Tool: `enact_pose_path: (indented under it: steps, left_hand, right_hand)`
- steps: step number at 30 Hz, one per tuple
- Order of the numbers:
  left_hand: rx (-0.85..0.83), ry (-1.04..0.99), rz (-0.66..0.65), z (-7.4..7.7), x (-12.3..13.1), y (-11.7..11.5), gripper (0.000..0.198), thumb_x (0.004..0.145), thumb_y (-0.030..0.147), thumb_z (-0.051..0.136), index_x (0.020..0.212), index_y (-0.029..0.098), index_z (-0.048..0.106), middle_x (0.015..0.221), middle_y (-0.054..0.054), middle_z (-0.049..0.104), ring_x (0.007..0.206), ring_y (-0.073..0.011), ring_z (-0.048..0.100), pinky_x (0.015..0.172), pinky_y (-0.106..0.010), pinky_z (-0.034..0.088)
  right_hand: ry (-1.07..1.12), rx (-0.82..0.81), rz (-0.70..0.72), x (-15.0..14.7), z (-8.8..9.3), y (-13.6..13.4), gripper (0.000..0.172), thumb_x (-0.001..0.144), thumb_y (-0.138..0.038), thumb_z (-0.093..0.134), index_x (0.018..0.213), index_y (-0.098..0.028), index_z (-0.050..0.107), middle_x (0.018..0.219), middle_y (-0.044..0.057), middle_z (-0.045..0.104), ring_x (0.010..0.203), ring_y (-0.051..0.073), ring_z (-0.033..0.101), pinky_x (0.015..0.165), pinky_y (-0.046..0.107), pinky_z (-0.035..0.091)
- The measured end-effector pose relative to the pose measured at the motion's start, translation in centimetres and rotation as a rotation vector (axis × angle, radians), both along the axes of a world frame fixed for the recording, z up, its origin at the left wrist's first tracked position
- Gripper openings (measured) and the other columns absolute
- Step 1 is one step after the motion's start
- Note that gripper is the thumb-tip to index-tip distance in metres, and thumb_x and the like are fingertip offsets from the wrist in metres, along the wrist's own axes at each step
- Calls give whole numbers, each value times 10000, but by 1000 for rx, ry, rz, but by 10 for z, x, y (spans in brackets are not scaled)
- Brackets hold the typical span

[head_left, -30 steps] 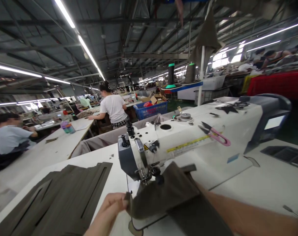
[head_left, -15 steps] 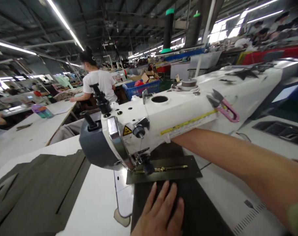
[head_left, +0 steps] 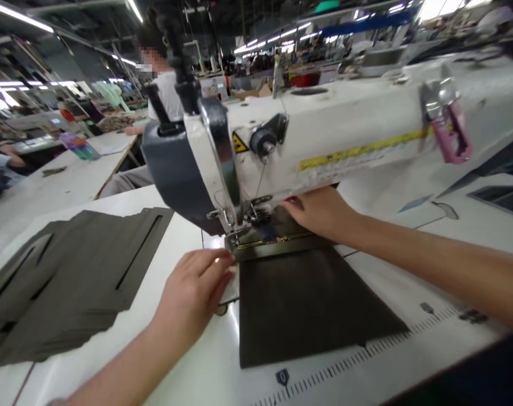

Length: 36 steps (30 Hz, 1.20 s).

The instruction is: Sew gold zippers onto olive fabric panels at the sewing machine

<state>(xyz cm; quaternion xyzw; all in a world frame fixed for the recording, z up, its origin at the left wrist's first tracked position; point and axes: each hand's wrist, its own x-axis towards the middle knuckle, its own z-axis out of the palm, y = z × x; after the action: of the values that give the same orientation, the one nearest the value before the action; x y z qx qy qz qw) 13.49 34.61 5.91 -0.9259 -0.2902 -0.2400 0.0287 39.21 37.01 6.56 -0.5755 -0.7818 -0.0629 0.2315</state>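
A white sewing machine spans the view, its presser foot down at an olive fabric panel with a brass zipper in it. Beneath that panel a larger dark fabric piece lies flat toward me. My left hand is at the panel's left end beside the foot, fingers curled and closed on the edge. Under the machine arm, behind the zipper, my right hand has thumb and forefinger drawn together near something small and dark red; the other fingers are hidden.
Olive cut fabric pieces with slits are stacked on the table at left. Pink-handled snips rest on the machine arm. A ruler scale runs along the front edge. A person in a white top works beyond, at another table.
My left hand has moved from flat on the dark fabric to the panel's left end. My right hand has come into view under the arm. The camera view has shifted closer and lower.
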Motion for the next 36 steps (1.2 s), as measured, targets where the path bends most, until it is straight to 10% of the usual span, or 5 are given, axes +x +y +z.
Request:
enact_pose_path:
  steps: [7,12,21,27,36]
  left_hand:
    - [4,41,8,-2,5,17,207,891,182,412,902,126,611,861,-61,673,782,-181,615,768,-348,482]
    - [-164,-20,151,6,9,14,164,839,177,471,829,158,634,775,-28,671,692,-172,611,666,-306,477]
    - [29,78,42,-10,12,6,208,881,143,402,935,126,601,857,-86,592,781,-214,553,684,-375,469]
    - [127,129,127,-13,11,2,245,896,133,364,991,146,590,1046,-134,561,910,-245,541,729,-405,480]
    - [199,166,79,-16,13,5,222,886,112,391,957,121,601,971,-129,592,856,-240,555,728,-394,486]
  right_hand:
    - [-102,-51,266,-53,-12,-70,173,876,-189,466,885,-108,619,823,97,604,758,208,548,681,330,433]
    - [-117,-209,188,-73,-14,-50,205,865,-226,506,988,-91,599,838,98,637,726,215,586,623,316,432]
    - [-99,100,365,-67,-27,-54,208,883,-160,441,834,-130,641,704,42,607,604,178,535,557,322,411]
    - [-45,104,258,-68,-30,-42,297,861,-147,440,1097,-19,567,1110,178,586,1085,264,491,942,421,369]
    - [-27,-39,370,-62,-27,-33,306,847,-117,395,1090,-40,564,1154,167,569,1108,245,490,994,399,346]
